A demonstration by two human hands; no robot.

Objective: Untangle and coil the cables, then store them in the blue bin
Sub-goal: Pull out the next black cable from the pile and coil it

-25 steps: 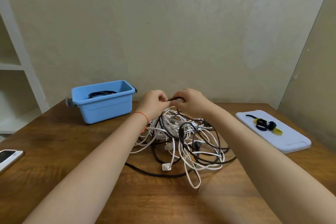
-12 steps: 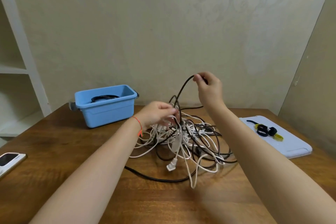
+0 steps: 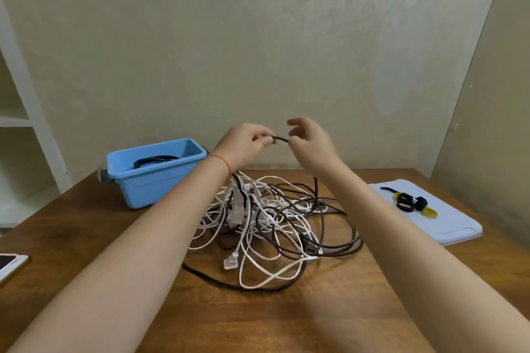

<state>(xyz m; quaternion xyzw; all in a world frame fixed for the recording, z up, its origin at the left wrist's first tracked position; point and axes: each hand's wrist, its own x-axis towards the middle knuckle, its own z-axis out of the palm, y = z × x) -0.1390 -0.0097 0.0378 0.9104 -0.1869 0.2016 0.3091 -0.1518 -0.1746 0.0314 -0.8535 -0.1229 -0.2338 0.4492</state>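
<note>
The head camera shows both hands raised above the table, and between them a short piece of black cable (image 3: 280,139) is stretched. The left hand (image 3: 245,145) pinches this black cable with thumb and curled fingers at its left end. The right hand (image 3: 311,142) pinches the same cable at its right end between thumb and one finger, while its other fingers (image 3: 295,122) are spread upward and loose. A thin red string (image 3: 222,161) is around the left wrist.

Directly below the two grips, the tangle of cables (image 3: 272,223) lies on the wooden table (image 3: 258,318); white and black cables are mixed there, and some strands rise from the heap toward the left hand. A white plug (image 3: 231,262) hangs at the near side of the heap, below the left grip.

To the left of the grip and lower stands the blue bin (image 3: 160,180), well apart from the hands, close to the wall. Inside it one black coil (image 3: 155,160) is visible. To the right of the grip and lower lies a pale flat lid (image 3: 441,223), and on it rest black and yellow cable ties (image 3: 413,205). Far to the left and near the person, a phone (image 3: 10,262) lies at the table edge.
</note>
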